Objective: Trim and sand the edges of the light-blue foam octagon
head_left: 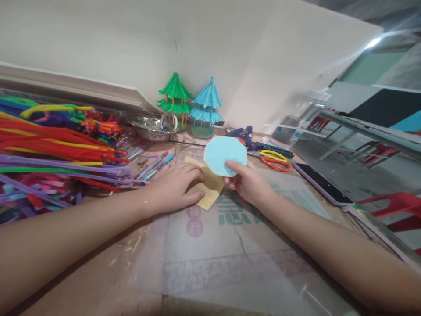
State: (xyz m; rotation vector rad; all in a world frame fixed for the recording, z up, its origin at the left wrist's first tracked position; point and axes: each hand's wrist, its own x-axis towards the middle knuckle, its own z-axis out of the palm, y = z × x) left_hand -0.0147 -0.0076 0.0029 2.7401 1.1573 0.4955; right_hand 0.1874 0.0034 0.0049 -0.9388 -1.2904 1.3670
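Observation:
My right hand (246,182) pinches a light blue octagonal card (223,153) between thumb and fingers. Small dark dots run along the card's edge, and it is raised above the table. Just left of it, my left hand (179,188) rests with thumb and fingers apart at the edge of a tan piece of paper or card (212,193), partly hidden beneath the fingers. Under both hands lies a clear plastic sheet (204,245) with printed characters. Behind the card stand a green pagoda-like model (176,94) and a light blue one (207,105).
Colourful pipe cleaners (55,140) are heaped on the left, near a metal bowl (153,127) and several pens (156,166). To the right lie a blue glue gun (245,136), scissors (274,160) with yellow and orange handles, and a phone (322,183) by the table edge.

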